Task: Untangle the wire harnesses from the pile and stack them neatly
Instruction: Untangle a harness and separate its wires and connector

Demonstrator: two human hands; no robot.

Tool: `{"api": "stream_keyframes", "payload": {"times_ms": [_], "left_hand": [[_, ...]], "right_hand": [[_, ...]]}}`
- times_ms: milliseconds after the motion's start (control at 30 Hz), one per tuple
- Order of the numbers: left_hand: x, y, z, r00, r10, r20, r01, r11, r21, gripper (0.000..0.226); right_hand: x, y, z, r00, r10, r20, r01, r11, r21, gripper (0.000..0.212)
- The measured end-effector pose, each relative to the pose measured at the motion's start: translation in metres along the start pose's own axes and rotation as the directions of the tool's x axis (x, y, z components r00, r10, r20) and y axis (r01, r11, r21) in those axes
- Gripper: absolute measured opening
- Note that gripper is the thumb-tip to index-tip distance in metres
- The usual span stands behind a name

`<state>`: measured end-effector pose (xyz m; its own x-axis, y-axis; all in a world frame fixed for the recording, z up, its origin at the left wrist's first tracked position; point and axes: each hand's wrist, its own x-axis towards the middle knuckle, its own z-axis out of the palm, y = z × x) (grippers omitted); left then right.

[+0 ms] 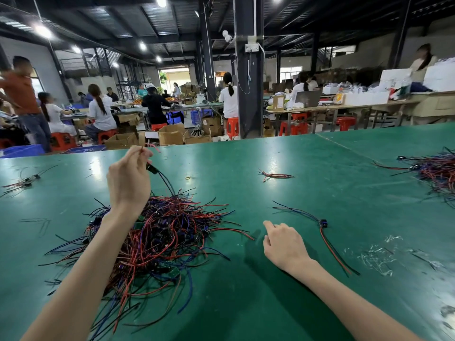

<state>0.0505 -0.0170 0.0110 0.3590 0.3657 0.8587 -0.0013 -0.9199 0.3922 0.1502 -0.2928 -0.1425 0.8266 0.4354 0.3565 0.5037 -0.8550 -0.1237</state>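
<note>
On the green counter (246, 156) we seem barely begun: left hand (128, 178) pinches a lifted harness (153, 169) above the pile (160, 237) at 7 o'clock, right hand (283, 244) slack and empty, one freed harness (323, 223) at 4 o'clock.

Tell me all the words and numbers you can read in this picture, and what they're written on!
No text here can be read for sure.
Label on the cardboard box on a far table: too small to read.
White marks on the blue crate beyond the green table: too blurred to read.
On the wire pile: no writing shows.
</note>
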Motion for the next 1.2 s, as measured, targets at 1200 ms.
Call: {"api": "stream_keyframes", "payload": {"times_ms": [1200], "left_hand": [[-0.152, 0.064, 0.073, 0.369, -0.392, 0.843, 0.929, 0.157, -0.334, 0.015]], "right_hand": [[-0.017, -0.033, -0.025, 0.97, -0.196, 0.144, -0.13, 0.083, 0.988, 0.025]]}}
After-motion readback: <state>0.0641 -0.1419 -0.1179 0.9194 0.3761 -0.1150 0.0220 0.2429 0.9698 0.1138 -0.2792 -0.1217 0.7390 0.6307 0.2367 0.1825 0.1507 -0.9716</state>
